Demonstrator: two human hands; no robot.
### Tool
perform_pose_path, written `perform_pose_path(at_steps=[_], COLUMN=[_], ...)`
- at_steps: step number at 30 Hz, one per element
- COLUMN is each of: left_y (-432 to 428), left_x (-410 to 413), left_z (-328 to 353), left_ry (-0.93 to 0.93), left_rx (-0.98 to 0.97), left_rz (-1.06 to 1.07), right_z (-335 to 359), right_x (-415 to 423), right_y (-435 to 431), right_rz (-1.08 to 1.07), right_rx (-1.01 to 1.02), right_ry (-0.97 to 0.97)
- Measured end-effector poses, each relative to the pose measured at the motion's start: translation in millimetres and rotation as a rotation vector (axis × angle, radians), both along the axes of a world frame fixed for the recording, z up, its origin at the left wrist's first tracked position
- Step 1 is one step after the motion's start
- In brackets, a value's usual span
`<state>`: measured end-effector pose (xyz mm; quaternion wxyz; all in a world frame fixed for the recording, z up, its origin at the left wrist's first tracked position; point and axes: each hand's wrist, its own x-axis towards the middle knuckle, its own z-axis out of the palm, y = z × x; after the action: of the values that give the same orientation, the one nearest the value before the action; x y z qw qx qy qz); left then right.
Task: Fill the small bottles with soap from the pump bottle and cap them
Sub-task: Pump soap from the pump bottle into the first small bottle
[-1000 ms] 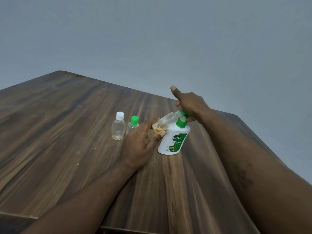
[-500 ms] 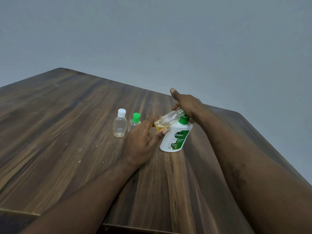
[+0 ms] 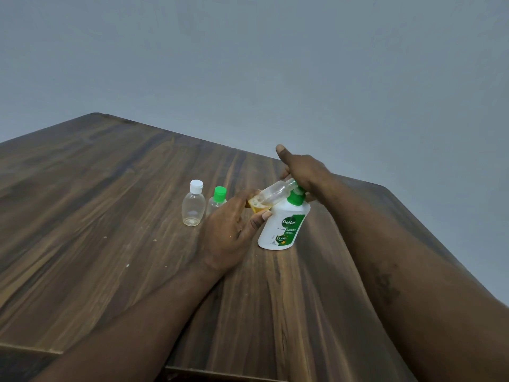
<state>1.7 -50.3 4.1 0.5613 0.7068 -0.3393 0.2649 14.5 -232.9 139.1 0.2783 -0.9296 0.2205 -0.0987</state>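
The left hand point(image 3: 228, 230) pinches the low end of the small bottle point(image 3: 271, 194) in curled fingers. The bottle is tilted, with its long axis running up and right to meet the nozzle of the pump bottle point(image 3: 283, 227), which stands on the table point(image 3: 110, 188). The right hand point(image 3: 303, 169) sits on the pump head with the thumb out, but honestly can't tell what its other fingers are doing.

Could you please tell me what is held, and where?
Left hand grips the tilted small bottle by its base; right hand rests on the pump head.

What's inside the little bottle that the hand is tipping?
Yellow bubbly soap pools at the low end of the tilted small bottle; the rest looks clear. The left hand covers part of that end, so the full amount is hidden.
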Motion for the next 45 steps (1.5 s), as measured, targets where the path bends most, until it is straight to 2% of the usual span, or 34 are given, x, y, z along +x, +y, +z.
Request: perform_pose_path(at_steps=[3, 13, 19, 24, 35, 39, 42, 45], left_y=[-0.7, 0.8, 0.2, -0.9, 1.4, 2.0, 2.2, 2.3], left_x=[1.2, -0.9, 0.8, 4.5, 0.0, -1.5, -0.6, 1.2], left_z=[-2.0, -0.1, -0.2, -4.2, -0.9, -0.9, -1.2, -2.2], left_ry=[0.0, 0.009, -0.005, -0.006, 0.024, 0.037, 0.039, 0.047], left_rx=[0.005, -0.024, -0.016, -0.002, 0.011, 0.013, 0.016, 0.021], left_rz=[0.006, 0.005, -0.001, 0.002, 0.009, 0.006, 0.007, 0.009], right_z=[-7.2, 13.9, 19.8, -8.1, 13.9, 25.9, 13.1, -4.8], right_x=[-1.8, -8.9, -6.1, -3.5, -8.1, -2.2, 3.4, 2.6], right_y=[0.4, 6.1, 0.1, 0.0, 1.8, 0.1, 1.7, 2.5], right_rz=[0.015, 0.014, 0.0, -0.008, 0.009, 0.013, 0.004, -0.002], right_rx=[0.048, 0.019, 0.002, 0.155, -0.019, 0.015, -0.079, -0.012], right_ry=[0.022, -0.063, -0.047, 0.033, -0.043, -0.087, -0.023, 0.051])
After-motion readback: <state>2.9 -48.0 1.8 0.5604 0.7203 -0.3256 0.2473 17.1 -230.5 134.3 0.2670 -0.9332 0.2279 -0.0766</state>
